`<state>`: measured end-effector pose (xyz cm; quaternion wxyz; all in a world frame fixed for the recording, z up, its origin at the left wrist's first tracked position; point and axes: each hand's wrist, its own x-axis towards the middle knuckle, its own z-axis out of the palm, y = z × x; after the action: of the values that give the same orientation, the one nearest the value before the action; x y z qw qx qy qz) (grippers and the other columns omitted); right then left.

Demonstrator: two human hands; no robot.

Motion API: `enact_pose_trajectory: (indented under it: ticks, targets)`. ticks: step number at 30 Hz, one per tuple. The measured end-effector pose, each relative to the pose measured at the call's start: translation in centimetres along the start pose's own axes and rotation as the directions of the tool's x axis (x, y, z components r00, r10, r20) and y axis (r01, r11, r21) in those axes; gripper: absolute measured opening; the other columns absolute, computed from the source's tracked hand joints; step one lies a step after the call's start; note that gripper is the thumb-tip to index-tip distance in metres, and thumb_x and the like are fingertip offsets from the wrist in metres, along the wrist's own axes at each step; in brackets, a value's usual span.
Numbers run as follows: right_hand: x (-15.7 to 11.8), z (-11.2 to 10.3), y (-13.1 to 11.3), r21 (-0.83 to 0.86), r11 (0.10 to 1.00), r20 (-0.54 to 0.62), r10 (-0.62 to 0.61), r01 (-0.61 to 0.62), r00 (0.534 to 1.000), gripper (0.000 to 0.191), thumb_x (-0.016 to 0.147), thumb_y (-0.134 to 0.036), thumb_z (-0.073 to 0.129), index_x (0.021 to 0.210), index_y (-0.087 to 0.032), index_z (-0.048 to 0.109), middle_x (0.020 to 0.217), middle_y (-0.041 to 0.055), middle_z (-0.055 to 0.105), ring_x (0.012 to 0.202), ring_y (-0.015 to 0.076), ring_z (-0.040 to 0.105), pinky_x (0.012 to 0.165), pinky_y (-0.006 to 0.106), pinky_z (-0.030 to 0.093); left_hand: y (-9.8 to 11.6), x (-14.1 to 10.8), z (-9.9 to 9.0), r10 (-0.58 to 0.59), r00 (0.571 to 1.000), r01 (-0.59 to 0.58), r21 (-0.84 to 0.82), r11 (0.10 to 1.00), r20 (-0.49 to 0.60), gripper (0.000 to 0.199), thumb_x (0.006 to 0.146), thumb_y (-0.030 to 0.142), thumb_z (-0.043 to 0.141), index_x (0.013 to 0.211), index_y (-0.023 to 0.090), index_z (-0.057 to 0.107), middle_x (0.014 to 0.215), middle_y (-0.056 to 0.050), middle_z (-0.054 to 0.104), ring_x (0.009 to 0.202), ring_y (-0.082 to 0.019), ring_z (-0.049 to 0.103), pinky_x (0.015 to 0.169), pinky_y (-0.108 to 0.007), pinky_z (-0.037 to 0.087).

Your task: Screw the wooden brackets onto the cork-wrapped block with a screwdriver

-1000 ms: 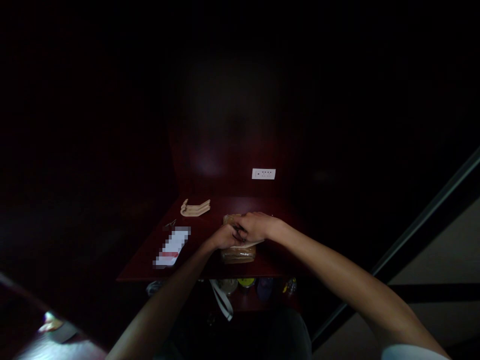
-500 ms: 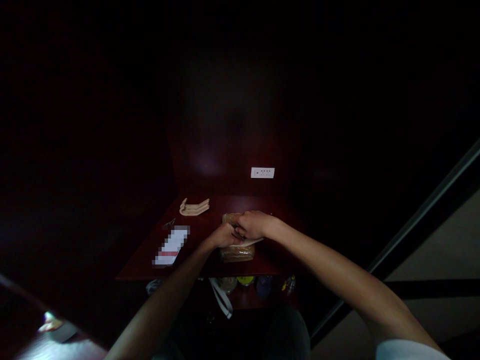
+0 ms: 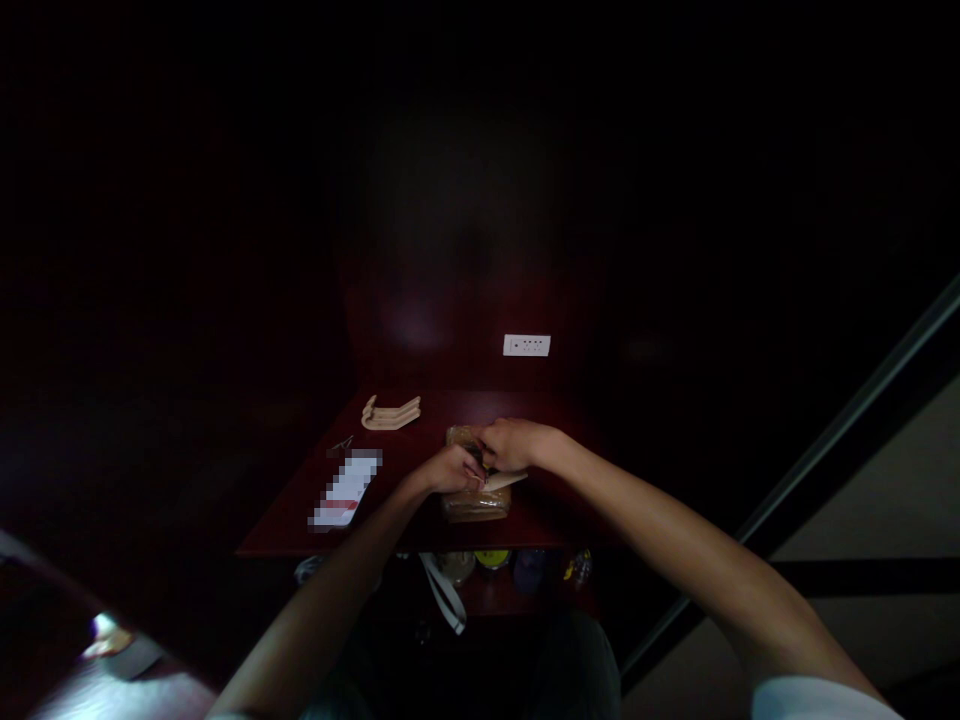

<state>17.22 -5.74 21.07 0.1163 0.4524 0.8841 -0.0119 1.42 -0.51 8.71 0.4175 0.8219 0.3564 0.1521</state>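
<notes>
A brown block wrapped in clear plastic [image 3: 477, 506] lies on the dark red table. Across its top rests a thin, pale wooden piece [image 3: 507, 482], slightly tilted, with its right end sticking out. My left hand [image 3: 452, 469] has its fingers closed at the left part of this piece, pressing it over the block. From the right, my right hand [image 3: 513, 444] reaches in with bent, closed fingers close to the left fingertips. Between the hands shows a small dark and yellow bit, too small to name; the right fingertips are partly hidden.
Shaped pale wooden pieces [image 3: 391, 413] stand at the table's back left. Nearer are small metal bits [image 3: 341, 446] and a blurred-out phone-like slab [image 3: 346, 490]. Below the table [image 3: 277, 530], a shelf holds a white strap [image 3: 445, 597] and several round containers. A socket plate [image 3: 526, 345] is on the wall.
My right hand has lifted slightly away from the left, so a gap with a yellow bit shows between them. My left hand stays at the wooden piece. The view has shifted a little.
</notes>
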Motion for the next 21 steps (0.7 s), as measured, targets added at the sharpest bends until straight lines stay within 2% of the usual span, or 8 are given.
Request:
enact_pose_trajectory:
  ticks: [12,17,21]
  targets:
    - [-0.12,-0.2,-0.18,0.003,1.0,-0.014,-0.017,0.018,1.0,0.035,0.084,-0.029,0.046,0.109,-0.013,0.063,0.095,0.0139,0.071,0.07,0.0195,0.066,0.05,0.023,0.039,-0.16,0.17,0.42,-0.007,0.997,0.008,0.005,1.0,-0.071,0.026,0.066,0.027,0.07,0.083,0.009,0.074,0.078,-0.009,0.073,0.067,-0.018,0.062,0.061,-0.025,0.046]
    - [0.24,-0.33,-0.16,-0.01,1.0,0.007,0.009,-0.009,1.0,0.033,0.086,-0.032,0.046,0.1,-0.01,0.067,0.089,0.0142,0.071,0.069,0.0195,0.066,0.054,0.024,0.04,-0.79,0.6,0.76,-0.006,0.996,0.005,-0.012,1.0,-0.084,0.025,0.068,0.027,0.069,0.086,0.01,0.074,0.083,-0.009,0.073,0.073,-0.018,0.063,0.065,-0.024,0.046]
    - [0.59,-0.54,0.08,-0.016,1.0,0.012,-0.005,0.006,1.0,0.035,0.088,-0.033,0.044,0.094,-0.009,0.069,0.086,0.0148,0.071,0.073,0.0194,0.066,0.06,0.024,0.041,-0.57,0.39,0.63,-0.007,0.997,0.007,-0.006,1.0,-0.081,0.027,0.068,0.03,0.07,0.084,0.009,0.075,0.08,-0.009,0.073,0.069,-0.018,0.062,0.062,-0.024,0.045]
